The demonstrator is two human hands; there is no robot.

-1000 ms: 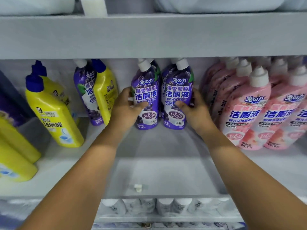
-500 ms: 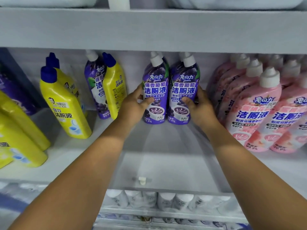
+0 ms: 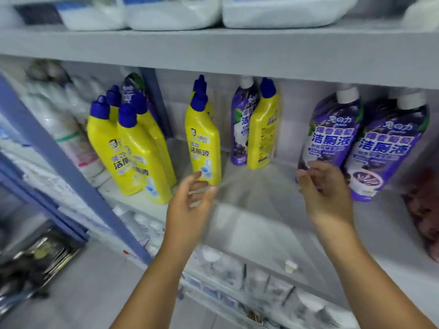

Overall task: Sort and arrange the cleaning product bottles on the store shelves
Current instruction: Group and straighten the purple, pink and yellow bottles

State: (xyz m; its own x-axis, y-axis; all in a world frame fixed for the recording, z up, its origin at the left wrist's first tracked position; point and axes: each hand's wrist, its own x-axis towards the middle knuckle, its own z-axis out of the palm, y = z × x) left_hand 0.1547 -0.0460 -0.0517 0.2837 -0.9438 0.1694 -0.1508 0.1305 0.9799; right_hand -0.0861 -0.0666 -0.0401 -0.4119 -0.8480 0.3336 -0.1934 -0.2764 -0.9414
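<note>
Purple bottles [image 3: 332, 138] stand as a pair at the right of the shelf [image 3: 249, 210], labels facing out, presumably so shoppers can read them. The right hand [image 3: 325, 186] hovers just in front of the nearer one, fingers loosely spread, holding nothing. The left hand [image 3: 190, 200] is likewise open and empty, close to a lone yellow bottle [image 3: 204, 143] with a blue cap, probably the next one to be moved. Further left, a cluster of yellow bottles [image 3: 133, 150] is grouped by colour. Behind, a purple bottle [image 3: 241, 129] and a yellow one [image 3: 263, 129] stand touching, a mixed pair that likely still needs sorting.
</note>
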